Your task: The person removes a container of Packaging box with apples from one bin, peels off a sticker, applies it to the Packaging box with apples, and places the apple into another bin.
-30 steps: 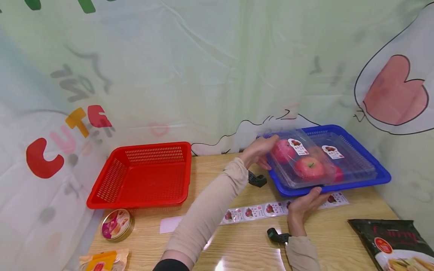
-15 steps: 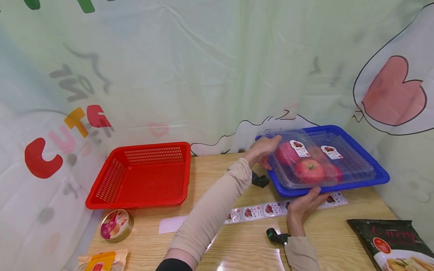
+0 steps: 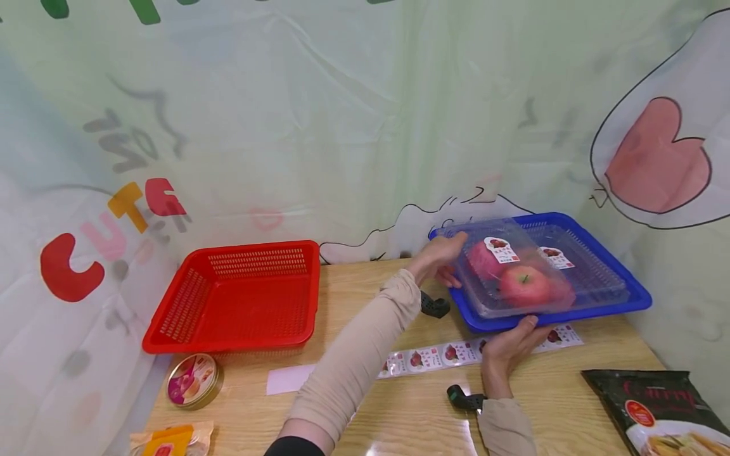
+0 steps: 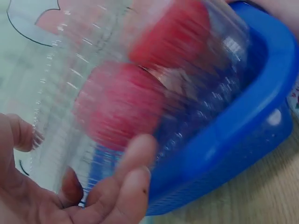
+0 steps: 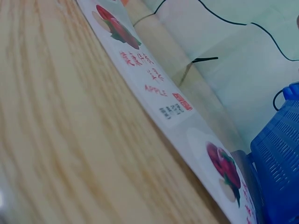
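Note:
A clear plastic box of apples [image 3: 527, 285] with a sticker on its lid sits tilted in the left part of the blue basket [image 3: 621, 310]. My left hand [image 3: 439, 256] grips the box's left end, thumb on top and other fingers lower down by the basket's rim. In the left wrist view, red apples [image 4: 121, 105] show blurred through the plastic. A second clear box [image 3: 593, 272] lies to the right in the basket, its sticker partly covered by the first. My right hand [image 3: 516, 345] holds the basket's front rim, thumb up against it; its other fingers are hidden beneath.
A strip of apple stickers [image 3: 419, 360] runs along the table below the basket. At left stand a red basket [image 3: 251, 310] and a round tin [image 3: 192, 380], with an orange packet [image 3: 171, 440] nearer. A black curry bag [image 3: 656, 405] lies at front right. A curtain [image 3: 353, 126] hangs behind.
The apple box has shifted slightly right and now overlaps the second box's sticker. Both hands keep their hold, and the blue basket stays nearly where it was.

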Demonstrator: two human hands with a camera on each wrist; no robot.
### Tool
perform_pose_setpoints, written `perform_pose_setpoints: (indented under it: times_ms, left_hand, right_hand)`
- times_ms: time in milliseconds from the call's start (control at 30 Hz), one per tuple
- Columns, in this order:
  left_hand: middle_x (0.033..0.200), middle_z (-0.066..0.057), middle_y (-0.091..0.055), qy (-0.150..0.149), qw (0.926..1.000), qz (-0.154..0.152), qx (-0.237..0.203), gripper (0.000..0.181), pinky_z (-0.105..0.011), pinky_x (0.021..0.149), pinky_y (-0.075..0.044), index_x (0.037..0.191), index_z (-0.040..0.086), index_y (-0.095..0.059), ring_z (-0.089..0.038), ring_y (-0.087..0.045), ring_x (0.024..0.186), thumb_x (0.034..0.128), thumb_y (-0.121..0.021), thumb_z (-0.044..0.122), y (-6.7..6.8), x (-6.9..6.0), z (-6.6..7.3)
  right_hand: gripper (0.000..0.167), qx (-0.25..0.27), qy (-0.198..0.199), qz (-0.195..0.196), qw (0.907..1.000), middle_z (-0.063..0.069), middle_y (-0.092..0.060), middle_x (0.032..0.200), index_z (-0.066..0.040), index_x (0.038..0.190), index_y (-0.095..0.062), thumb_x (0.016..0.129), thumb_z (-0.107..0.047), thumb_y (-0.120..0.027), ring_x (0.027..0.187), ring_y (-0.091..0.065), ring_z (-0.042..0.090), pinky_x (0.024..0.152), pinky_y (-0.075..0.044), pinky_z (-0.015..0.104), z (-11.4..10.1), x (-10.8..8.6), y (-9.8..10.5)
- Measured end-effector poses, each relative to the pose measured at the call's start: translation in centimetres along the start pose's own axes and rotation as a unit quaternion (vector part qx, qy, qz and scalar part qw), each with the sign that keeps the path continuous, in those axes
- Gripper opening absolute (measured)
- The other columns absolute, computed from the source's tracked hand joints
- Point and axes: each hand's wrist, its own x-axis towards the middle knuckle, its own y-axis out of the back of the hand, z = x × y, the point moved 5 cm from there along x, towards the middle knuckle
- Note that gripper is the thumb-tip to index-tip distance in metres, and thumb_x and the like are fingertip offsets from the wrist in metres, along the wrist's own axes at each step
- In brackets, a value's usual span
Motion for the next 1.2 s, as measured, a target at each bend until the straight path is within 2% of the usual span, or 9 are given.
perform_pose_setpoints:
  times_ms: [67,167,300,533,667,767,867,1000,1200]
  left_hand:
    - [0.083,-0.026,-0.067,0.005,0.9997,-0.003,-0.023,0.071,-0.039,0.052,-0.060,0.151,-0.002,-0.050,-0.028,-0.067,0.050,0.1065,-0.048,0.053,0.1,0.1,-0.8]
    - [0.077,-0.020,-0.064,0.005,0.9993,0.012,-0.036,0.068,-0.048,0.063,-0.065,0.149,-0.002,-0.051,-0.025,-0.063,0.046,0.1061,-0.051,0.051,0.4,0.2,-1.7]
    - [0.065,-0.013,-0.059,0.005,0.9988,0.023,-0.044,0.055,-0.060,0.084,-0.062,0.126,-0.006,-0.058,-0.024,-0.062,0.043,0.1055,-0.053,0.045,0.8,0.0,-2.6]
    - [0.057,-0.010,-0.061,0.012,0.9952,0.053,-0.081,0.050,-0.062,0.085,-0.061,0.096,-0.002,-0.060,-0.022,-0.061,0.041,0.1028,-0.064,0.048,1.0,-0.3,-3.6]
    - [0.056,-0.010,-0.062,0.002,0.9932,0.048,-0.106,0.053,-0.060,0.074,-0.063,0.090,-0.001,-0.061,-0.022,-0.062,0.041,0.1004,-0.068,0.051,1.0,-0.3,-4.2]
    - [0.058,-0.010,-0.064,-0.013,0.9920,0.034,-0.121,0.051,-0.046,0.052,-0.062,0.088,0.002,-0.061,-0.022,-0.063,0.042,0.0993,-0.071,0.050,0.9,-0.5,-4.5]
    - [0.063,-0.011,-0.066,-0.027,0.9913,0.027,-0.126,0.048,-0.032,0.041,-0.055,0.086,0.003,-0.061,-0.021,-0.064,0.043,0.0993,-0.072,0.048,0.9,-0.8,-4.7]
    - [0.064,-0.011,-0.063,-0.038,0.9922,0.012,-0.118,0.047,-0.029,0.038,-0.051,0.076,0.005,-0.060,-0.020,-0.063,0.042,0.1000,-0.072,0.044,0.7,-1.3,-5.2]
    - [0.063,-0.011,-0.064,-0.054,0.9923,-0.046,-0.101,0.052,-0.030,0.038,-0.052,0.068,0.005,-0.060,-0.021,-0.064,0.044,0.1021,-0.069,0.044,0.4,-1.8,-5.6]
  right_hand:
    - [0.068,-0.001,-0.009,-0.003,0.9999,0.006,-0.012,0.179,-0.010,0.171,-0.009,0.112,-0.037,-0.030,0.162,-0.010,0.006,0.123,-0.006,0.009,0.1,-0.3,-0.1]
    - [0.068,0.002,-0.008,-0.006,1.0000,0.007,-0.013,0.179,-0.009,0.170,-0.010,0.111,-0.036,-0.030,0.162,-0.012,0.007,0.123,-0.007,0.010,0.1,-0.5,-0.2]
    - [0.067,0.014,0.014,-0.004,0.9998,0.008,-0.015,0.178,-0.008,0.170,-0.011,0.111,-0.033,-0.031,0.162,-0.015,0.008,0.124,-0.009,0.010,0.0,-0.6,-0.3]
    - [0.067,0.020,0.024,0.002,0.9995,0.008,-0.018,0.178,-0.007,0.170,-0.014,0.111,-0.032,-0.032,0.160,-0.018,0.007,0.123,-0.010,0.009,0.0,-0.6,-0.4]
    - [0.067,0.028,0.021,0.006,0.9994,0.008,-0.020,0.177,-0.008,0.170,-0.015,0.111,-0.032,-0.033,0.160,-0.020,0.008,0.123,-0.011,0.009,0.2,-0.6,-0.3]
    - [0.067,0.030,0.017,0.004,0.9994,0.008,-0.021,0.177,-0.008,0.170,-0.015,0.111,-0.033,-0.033,0.161,-0.020,0.009,0.123,-0.011,0.009,0.3,-0.5,-0.3]
    - [0.068,0.022,0.004,-0.001,0.9997,0.007,-0.018,0.178,-0.009,0.170,-0.012,0.111,-0.035,-0.033,0.162,-0.016,0.010,0.123,-0.009,0.010,0.3,-0.5,-0.3]
    - [0.068,0.012,-0.001,-0.004,0.9999,0.006,-0.016,0.178,-0.010,0.171,-0.011,0.112,-0.036,-0.032,0.162,-0.015,0.007,0.123,-0.007,0.008,0.3,-0.4,-0.2]
    - [0.070,-0.004,-0.001,0.001,1.0000,0.008,-0.017,0.178,-0.008,0.170,-0.011,0.111,-0.038,-0.033,0.162,-0.016,0.010,0.122,-0.008,0.009,0.2,-0.2,0.0]
